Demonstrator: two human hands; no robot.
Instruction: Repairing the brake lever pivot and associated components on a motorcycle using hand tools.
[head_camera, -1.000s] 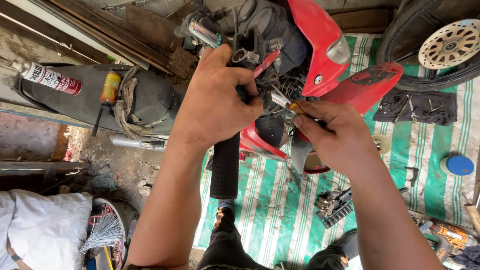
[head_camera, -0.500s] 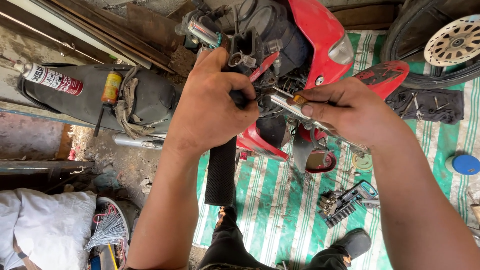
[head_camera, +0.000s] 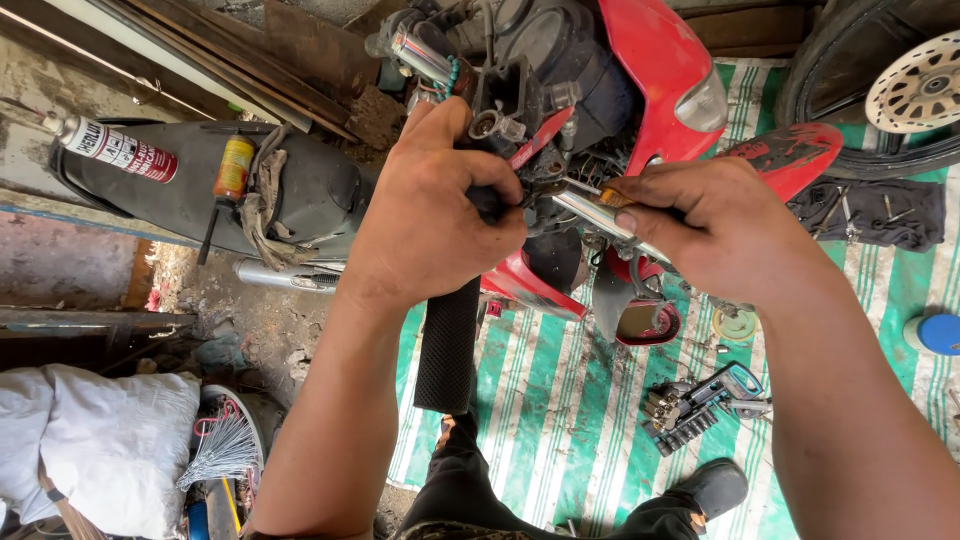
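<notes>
Motorcycle (head_camera: 650, 60): red fairing, front end stripped, parts out on the striped mat (head_camera: 560, 400).
Handlebar (head_camera: 450, 340): black grip end, left hand (head_camera: 430, 220) wrapped shut around it.
Tool (head_camera: 600, 215): chrome shaft, pinched in right hand (head_camera: 710, 225) fingers, tip at the lever bracket (fastener hidden; seemingly mid-job).
Socket set (head_camera: 690, 410): loose on mat.

Your left hand (head_camera: 430, 225) grips the black ribbed rubber handlebar grip (head_camera: 447, 345); right of it, your right hand (head_camera: 715, 225). Near right: socket set (head_camera: 690, 410) on striped green mat (head_camera: 560, 400).
</notes>
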